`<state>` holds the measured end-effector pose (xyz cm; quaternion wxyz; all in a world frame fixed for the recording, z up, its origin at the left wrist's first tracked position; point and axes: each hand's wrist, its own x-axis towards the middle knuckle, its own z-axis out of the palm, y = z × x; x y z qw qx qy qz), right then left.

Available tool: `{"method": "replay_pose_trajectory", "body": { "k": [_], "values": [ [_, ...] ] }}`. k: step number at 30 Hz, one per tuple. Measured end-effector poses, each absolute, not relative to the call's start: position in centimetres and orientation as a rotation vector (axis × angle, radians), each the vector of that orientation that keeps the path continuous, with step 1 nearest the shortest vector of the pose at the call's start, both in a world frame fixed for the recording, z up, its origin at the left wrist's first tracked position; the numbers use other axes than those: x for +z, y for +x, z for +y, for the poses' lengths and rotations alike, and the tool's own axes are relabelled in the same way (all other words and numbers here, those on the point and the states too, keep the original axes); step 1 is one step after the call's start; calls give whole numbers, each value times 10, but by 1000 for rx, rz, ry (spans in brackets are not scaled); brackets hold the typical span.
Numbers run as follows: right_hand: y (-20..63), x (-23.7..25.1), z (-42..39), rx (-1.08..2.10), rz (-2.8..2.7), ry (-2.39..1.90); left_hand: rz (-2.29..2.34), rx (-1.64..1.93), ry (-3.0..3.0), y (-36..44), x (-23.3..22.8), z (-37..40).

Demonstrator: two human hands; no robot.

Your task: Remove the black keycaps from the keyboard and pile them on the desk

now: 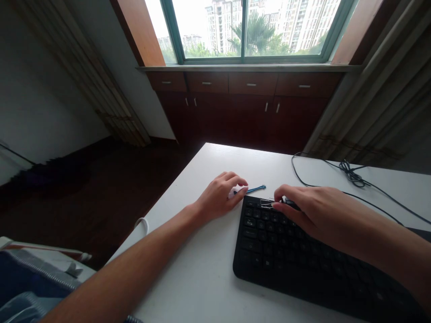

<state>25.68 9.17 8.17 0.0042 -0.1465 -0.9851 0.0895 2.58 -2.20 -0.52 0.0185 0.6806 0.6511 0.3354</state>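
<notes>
Blue tie (256, 188) flat beside keyboard (269, 242)

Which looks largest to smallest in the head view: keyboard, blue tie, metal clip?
1. keyboard, by far.
2. blue tie and metal clip: both tiny and partly hidden by the hands, so unsure.

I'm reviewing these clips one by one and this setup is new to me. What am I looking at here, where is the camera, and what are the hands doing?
There is no machine: a person works bare-handed, filmed by one camera on their head, looking forward and down. On the white table lies a black keyboard with its cable trailing behind. The left hand rests on the table, fingertips at a thin blue tool. The right hand lies on the keyboard's top edge, pinching a small metal wire clip. What either item is exactly is too small to tell.
</notes>
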Motion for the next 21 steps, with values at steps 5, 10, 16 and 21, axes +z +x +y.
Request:
{"method": "replay_pose_trajectory", "body": {
  "k": [5,10,16,21],
  "values": [
    [255,75,94,30,-3005,-208,1759,1293,2223,34,2,-25],
    [252,75,91,-181,-2954,12,1590,1293,2268,44,3,-28],
    [252,76,89,-301,-2990,62,1571,1205,2299,43,1,-29],
    [253,74,88,-361,-3002,55,1573,1217,2285,44,1,-28]
  ]
}}
